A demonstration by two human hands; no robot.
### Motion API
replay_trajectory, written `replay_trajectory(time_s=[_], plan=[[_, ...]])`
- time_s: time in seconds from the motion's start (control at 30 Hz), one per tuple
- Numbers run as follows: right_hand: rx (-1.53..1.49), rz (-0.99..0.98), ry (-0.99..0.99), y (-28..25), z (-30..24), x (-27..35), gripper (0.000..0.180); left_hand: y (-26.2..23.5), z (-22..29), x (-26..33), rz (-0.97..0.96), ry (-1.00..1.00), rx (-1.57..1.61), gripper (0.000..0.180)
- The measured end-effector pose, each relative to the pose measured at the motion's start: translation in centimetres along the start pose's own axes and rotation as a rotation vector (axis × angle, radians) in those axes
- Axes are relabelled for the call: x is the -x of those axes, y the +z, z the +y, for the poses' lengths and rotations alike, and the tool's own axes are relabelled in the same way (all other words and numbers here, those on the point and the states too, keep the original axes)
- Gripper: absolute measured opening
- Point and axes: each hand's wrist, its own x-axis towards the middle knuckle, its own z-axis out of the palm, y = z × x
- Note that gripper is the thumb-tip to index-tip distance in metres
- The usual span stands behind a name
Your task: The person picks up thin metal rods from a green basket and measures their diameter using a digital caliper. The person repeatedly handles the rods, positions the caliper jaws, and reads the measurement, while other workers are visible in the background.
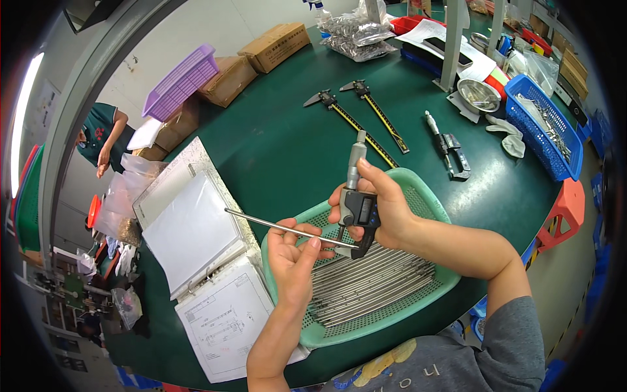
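Note:
My left hand [294, 260] is closed round a thin metal rod [261, 222], which slants down to the right. A digital micrometer [359, 206] is in my right hand [390, 209], thimble upward, with finger and thumb near the thimble. The rod's right end lies at the micrometer's jaws; whether they touch it I cannot tell. Beneath both hands stands a green plastic basket [418, 178] holding many similar metal rods [372, 287] laid side by side.
An open binder [196, 242] with a drawing lies left. Two calipers [375, 117] and another micrometer [447, 147] rest beyond the basket. A blue basket [563, 166] of metal parts, a glove [506, 136] and a metal post [450, 52] are at right. Another person [104, 134] stands far left.

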Motion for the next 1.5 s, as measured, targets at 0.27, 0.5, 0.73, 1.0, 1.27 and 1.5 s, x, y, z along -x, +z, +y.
replay_trajectory(time_s=[0.27, 0.5, 0.73, 1.0, 1.27, 1.5], plan=[[-0.011, -0.012, -0.013, 0.08, 0.25, 0.01, 0.061, -0.09, 0.17, -0.11, 0.016, -0.032, 0.023, 0.035], [-0.088, -0.031, 0.011, -0.22, 0.40, -0.09, 0.064, -0.06, 0.04, -0.12, -0.046, -0.027, 0.026, 0.034], [-0.063, 0.004, -0.006, 0.03, 0.06, 0.34, 0.065, 0.16, 0.10, -0.07, -0.047, -0.028, -0.007, 0.034], [-0.018, -0.001, -0.015, -0.11, 0.08, 0.05, 0.066, -0.18, 0.26, -0.37, -0.004, -0.084, 0.116, 0.025], [-0.069, -0.010, -0.002, -0.05, 0.18, -0.01, 0.060, -0.24, 0.15, -0.30, -0.019, -0.100, 0.108, 0.021], [-0.082, 0.004, 0.003, 0.08, -0.03, 0.34, 0.063, -0.05, 0.11, -0.08, -0.066, -0.073, 0.073, 0.022]])
